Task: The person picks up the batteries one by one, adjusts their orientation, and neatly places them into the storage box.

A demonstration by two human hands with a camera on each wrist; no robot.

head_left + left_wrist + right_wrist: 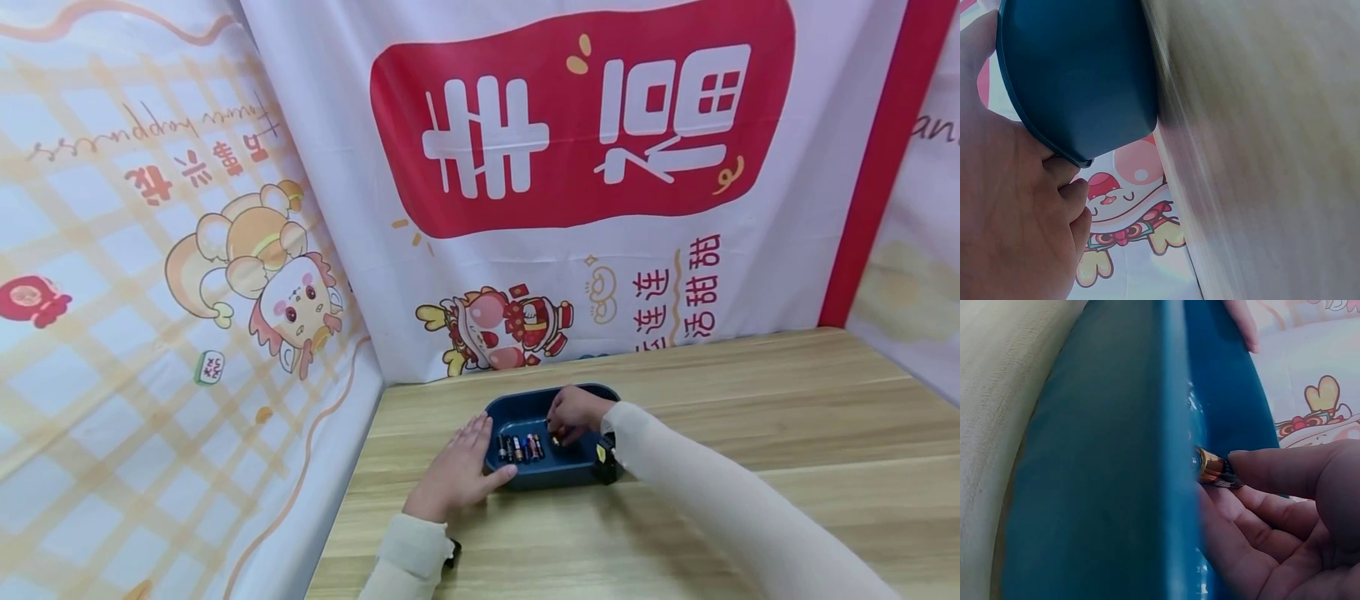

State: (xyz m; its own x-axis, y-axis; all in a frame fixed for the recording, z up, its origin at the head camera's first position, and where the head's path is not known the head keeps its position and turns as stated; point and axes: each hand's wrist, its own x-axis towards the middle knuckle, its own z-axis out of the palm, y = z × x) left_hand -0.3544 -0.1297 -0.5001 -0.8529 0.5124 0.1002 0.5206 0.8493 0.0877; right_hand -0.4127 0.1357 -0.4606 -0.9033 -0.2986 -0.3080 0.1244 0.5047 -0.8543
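A dark blue oval tray (pixel 555 477) sits on the wooden table. Several small batteries (pixel 517 448) lie side by side in its left part. My right hand (pixel 573 411) reaches over the near wall into the tray. Between thumb and fingers it pinches a gold-and-black battery (pixel 1213 469), low inside the tray. My left hand (pixel 461 471) rests against the tray's left end with the thumb spread toward the near side. In the left wrist view, the fingers (pixel 1074 197) of this hand lie along the rim, their tips partly hidden.
The wooden table (pixel 750 408) extends to the right of the tray and toward me. A printed cloth (pixel 585 125) hangs behind the table, and another patterned cloth (pixel 135 333) hangs along the left side. Black wrist cameras (pixel 604 458) are strapped to both wrists.
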